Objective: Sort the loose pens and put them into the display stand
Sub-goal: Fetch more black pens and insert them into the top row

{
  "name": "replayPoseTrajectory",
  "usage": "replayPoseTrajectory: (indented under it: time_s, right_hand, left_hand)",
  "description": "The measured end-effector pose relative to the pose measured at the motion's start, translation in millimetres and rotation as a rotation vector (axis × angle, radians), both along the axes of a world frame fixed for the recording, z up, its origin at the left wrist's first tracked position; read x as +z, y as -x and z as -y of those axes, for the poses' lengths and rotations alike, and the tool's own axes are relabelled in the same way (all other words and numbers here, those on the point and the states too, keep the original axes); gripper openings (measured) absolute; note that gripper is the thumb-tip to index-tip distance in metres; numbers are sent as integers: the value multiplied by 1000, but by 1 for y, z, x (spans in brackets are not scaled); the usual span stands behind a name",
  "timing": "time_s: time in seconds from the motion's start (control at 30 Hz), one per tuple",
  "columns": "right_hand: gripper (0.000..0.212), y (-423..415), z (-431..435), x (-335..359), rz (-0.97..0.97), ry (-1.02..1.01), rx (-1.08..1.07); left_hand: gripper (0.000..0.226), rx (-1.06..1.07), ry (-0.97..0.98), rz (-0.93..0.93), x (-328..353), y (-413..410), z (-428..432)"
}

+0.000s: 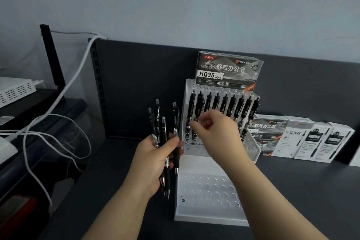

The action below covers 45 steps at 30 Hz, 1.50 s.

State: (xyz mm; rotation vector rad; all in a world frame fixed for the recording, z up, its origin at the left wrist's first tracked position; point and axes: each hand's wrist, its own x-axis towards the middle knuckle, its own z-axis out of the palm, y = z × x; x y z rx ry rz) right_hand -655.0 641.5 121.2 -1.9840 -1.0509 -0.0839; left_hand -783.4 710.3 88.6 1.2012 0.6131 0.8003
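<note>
Gripping a bunch of black click pens [163, 130], tips down, in the curled left hand [153, 157] at centre frame. Hovering with the right hand [216, 132], fingers bent, at the left end of the standing pens [231, 104] in the clear display stand [210, 193], centre right; cannot tell whether pinching one.

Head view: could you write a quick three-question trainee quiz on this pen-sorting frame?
1. Which hand grips the bundle of black click pens?
2. True or false: the white perforated tray in front of the clear plastic display stand holds no pens.
3. The grey HQ35 pen box is: A) upright at the stand's back, above the pens; B) lying in the tray; C) under the stand.
Key: 1 the left hand; 2 true; 3 A.
</note>
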Motion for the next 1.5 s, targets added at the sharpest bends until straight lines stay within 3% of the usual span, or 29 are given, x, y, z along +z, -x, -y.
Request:
replayPoseTrajectory:
  time_s: [0.2, 0.33, 0.47, 0.67, 0.8, 0.97, 1.17, 1.27, 1.33, 1.5]
  right_hand:
    - [19, 22, 11, -3, -364, -16, 257]
    - [14, 5, 17, 6, -523, -236, 187]
    - [11, -20, 15, 15, -293, -421, -25]
    - [27, -30, 1, 2, -122, -252, -90]
    - [27, -30, -5, 1, -83, -213, -86]
    - [25, -29, -7, -17, 29, 23, -84]
    - [25, -29, -5, -14, 20, 47, -84]
    - [14, -21, 5, -12, -31, -89, -66]
    - [7, -10, 14, -9, -127, -157, 24]
    - [9, 11, 20, -9, -479, -86, 344]
  left_hand:
    - [8, -85, -87, 8, 2, -5, 10]
    - [4, -14, -22, 13, 1, -7, 8]
    - [13, 64, 48, 11, -2, -7, 4]
    - [15, 54, 68, 22, -1, -8, 8]
    - [15, 59, 60, 43, 0, -7, 8]
    - [14, 82, 56, 70, 1, -5, 9]
    - [12, 98, 24, 76, 2, -6, 13]
    - [10, 81, 50, 84, 2, -8, 15]
    - [10, 59, 58, 88, 1, -9, 16]
    - [13, -27, -5, 109, 3, -15, 25]
